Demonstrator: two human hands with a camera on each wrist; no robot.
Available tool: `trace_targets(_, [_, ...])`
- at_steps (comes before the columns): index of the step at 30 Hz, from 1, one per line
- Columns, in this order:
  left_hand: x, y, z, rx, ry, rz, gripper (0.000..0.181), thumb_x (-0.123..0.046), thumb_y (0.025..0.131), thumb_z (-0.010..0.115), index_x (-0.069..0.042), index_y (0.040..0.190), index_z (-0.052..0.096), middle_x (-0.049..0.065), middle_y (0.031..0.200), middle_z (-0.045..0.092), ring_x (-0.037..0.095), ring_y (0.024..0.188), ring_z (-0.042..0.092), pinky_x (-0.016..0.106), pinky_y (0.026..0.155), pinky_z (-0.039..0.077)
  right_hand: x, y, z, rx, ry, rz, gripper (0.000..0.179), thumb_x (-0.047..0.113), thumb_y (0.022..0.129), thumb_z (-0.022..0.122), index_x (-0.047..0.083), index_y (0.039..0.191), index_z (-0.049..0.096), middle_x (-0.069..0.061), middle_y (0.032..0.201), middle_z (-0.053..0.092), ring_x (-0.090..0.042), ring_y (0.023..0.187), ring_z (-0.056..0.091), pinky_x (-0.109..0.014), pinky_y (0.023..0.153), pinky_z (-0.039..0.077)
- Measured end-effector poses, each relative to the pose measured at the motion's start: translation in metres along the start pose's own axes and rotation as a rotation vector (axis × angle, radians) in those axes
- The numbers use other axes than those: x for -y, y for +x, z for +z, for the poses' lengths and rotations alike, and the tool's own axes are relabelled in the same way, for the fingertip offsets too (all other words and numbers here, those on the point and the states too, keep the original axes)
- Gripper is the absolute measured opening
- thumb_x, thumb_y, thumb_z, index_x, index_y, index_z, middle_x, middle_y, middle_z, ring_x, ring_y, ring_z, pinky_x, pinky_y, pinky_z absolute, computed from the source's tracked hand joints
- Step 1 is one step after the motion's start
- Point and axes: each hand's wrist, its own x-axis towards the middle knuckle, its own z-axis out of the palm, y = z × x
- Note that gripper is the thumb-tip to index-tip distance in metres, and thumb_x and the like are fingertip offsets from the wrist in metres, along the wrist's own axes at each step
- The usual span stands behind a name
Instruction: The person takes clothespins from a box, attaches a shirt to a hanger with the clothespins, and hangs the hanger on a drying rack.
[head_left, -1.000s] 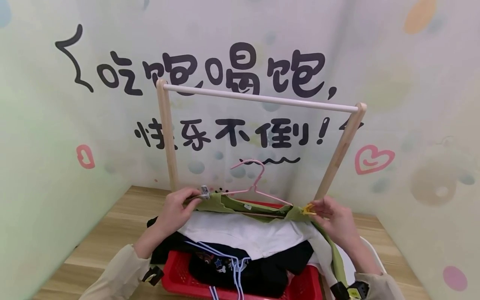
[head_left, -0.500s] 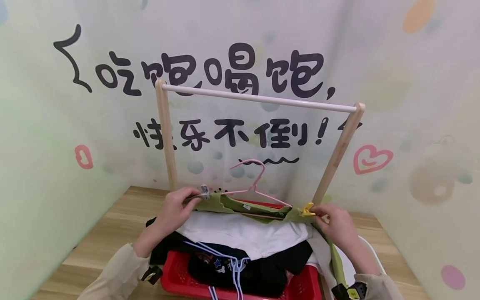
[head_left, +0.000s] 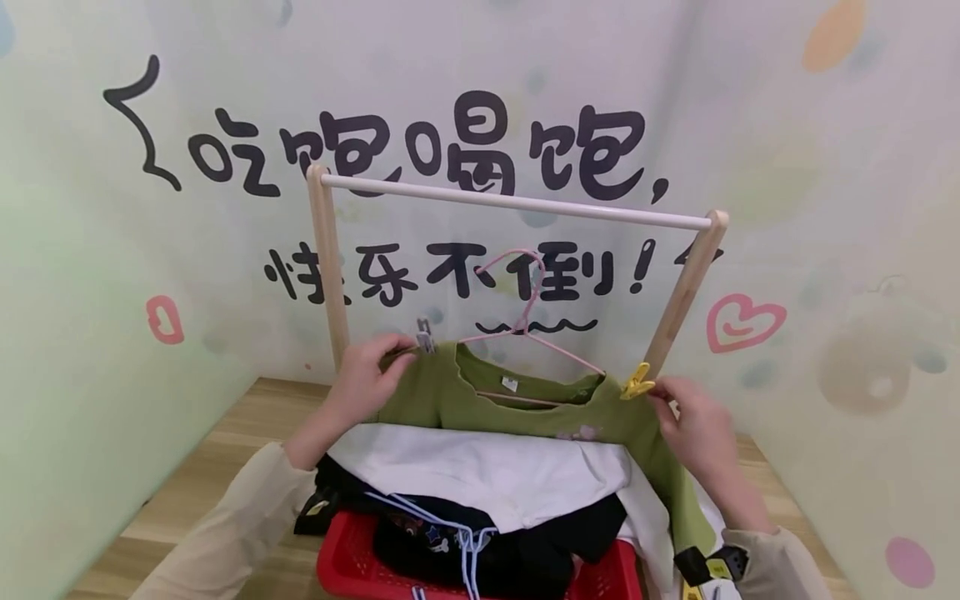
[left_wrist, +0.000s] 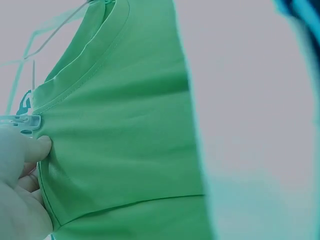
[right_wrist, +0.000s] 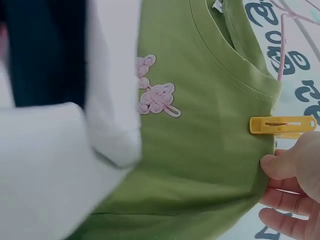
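Against a lettered wall [head_left: 817, 150], the left hand [head_left: 369, 379] and right hand [head_left: 696, 423] are pinching both shoulders of the shirt [head_left: 416, 385], apparently to spread it behind white cloth [head_left: 480, 467], while clips [head_left: 636, 383] are seemingly securing it to a hanger [head_left: 522, 327]

A beige left sleeve [head_left: 228, 518] and matching right sleeve [head_left: 780, 562] are showing soft creases, while a black left wrist camera [head_left: 318, 512] and boxy black right wrist camera [head_left: 732, 562] are bearing small yellow markings.
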Motion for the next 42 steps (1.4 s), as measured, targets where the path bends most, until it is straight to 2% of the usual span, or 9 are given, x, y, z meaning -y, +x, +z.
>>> trace_targets(5, [-0.010,0.020,-0.003,0.017,-0.002,-0.015,0.007,0.008,0.083,0.063,0.004,0.088,0.065,0.013,0.084,0.067,0.018,0.068,0.058,0.027,0.059,0.050,0.000,0.010,-0.011,-0.028,-0.024,0.036,0.018,-0.014,0.070,0.071,-0.001,0.079,0.063,-0.013,0.073,0.063,-0.028,0.066,0.059,-0.043,0.052,0.045])
trace_targets(12, [-0.018,0.045,-0.002,-0.025,-0.001,0.030,0.006,0.007,0.082,0.065,0.005,0.088,0.066,0.015,0.085,0.067,0.021,0.071,0.061,0.031,0.063,0.052,-0.004,0.025,-0.027,-0.101,-0.073,0.039,0.014,-0.012,0.073,0.070,-0.001,0.080,0.064,-0.014,0.073,0.063,-0.029,0.064,0.059,-0.042,0.050,0.044])
trace_targets(15, [-0.020,0.055,0.000,-0.032,-0.006,0.019,0.004,0.006,0.084,0.064,0.005,0.088,0.066,0.015,0.084,0.067,0.021,0.072,0.061,0.032,0.064,0.052,-0.006,0.030,-0.035,-0.123,-0.092,0.044,0.012,-0.011,0.074,0.068,-0.003,0.082,0.064,-0.016,0.075,0.063,-0.030,0.066,0.061,-0.041,0.054,0.045])
trace_targets(20, [-0.024,0.068,0.004,-0.016,-0.029,-0.020,0.005,0.004,0.086,0.063,0.005,0.090,0.066,0.014,0.086,0.067,0.022,0.075,0.061,0.033,0.066,0.052,-0.008,0.036,-0.045,-0.153,-0.102,0.057,0.011,-0.011,0.076,0.067,-0.002,0.083,0.066,-0.017,0.078,0.065,-0.030,0.067,0.061,-0.028,0.059,0.041])
trace_targets(24, [-0.024,0.077,0.010,-0.011,-0.051,-0.032,0.006,0.004,0.086,0.062,0.005,0.090,0.065,0.016,0.088,0.067,0.023,0.077,0.061,0.033,0.069,0.052,-0.010,0.037,-0.049,-0.167,-0.113,0.064,0.012,-0.011,0.076,0.066,-0.002,0.085,0.067,-0.017,0.080,0.066,-0.030,0.067,0.060,-0.022,0.058,0.036])
trace_targets(31, [-0.020,0.090,0.024,-0.027,-0.080,-0.029,0.006,0.004,0.086,0.062,0.006,0.090,0.066,0.017,0.089,0.067,0.026,0.079,0.063,0.035,0.072,0.052,-0.016,0.036,-0.054,-0.181,-0.121,0.083,0.011,-0.010,0.078,0.065,-0.004,0.088,0.067,-0.020,0.085,0.066,-0.030,0.070,0.058,-0.024,0.060,0.035])
trace_targets(38, [-0.018,0.100,0.037,-0.026,-0.080,0.015,0.004,0.004,0.084,0.063,0.006,0.087,0.066,0.018,0.086,0.067,0.027,0.078,0.062,0.036,0.072,0.052,-0.020,0.026,-0.057,-0.206,-0.129,0.082,0.012,-0.011,0.077,0.065,-0.004,0.086,0.067,-0.017,0.076,0.062,-0.029,0.066,0.053,-0.025,0.056,0.034])
trace_targets(42, [-0.016,0.100,0.043,-0.009,-0.081,-0.005,0.004,0.005,0.084,0.064,0.006,0.087,0.066,0.018,0.087,0.068,0.027,0.079,0.063,0.036,0.073,0.052,-0.023,0.019,-0.057,-0.222,-0.134,0.062,0.013,-0.012,0.075,0.066,-0.003,0.084,0.067,-0.016,0.072,0.060,-0.027,0.064,0.052,-0.026,0.056,0.034])
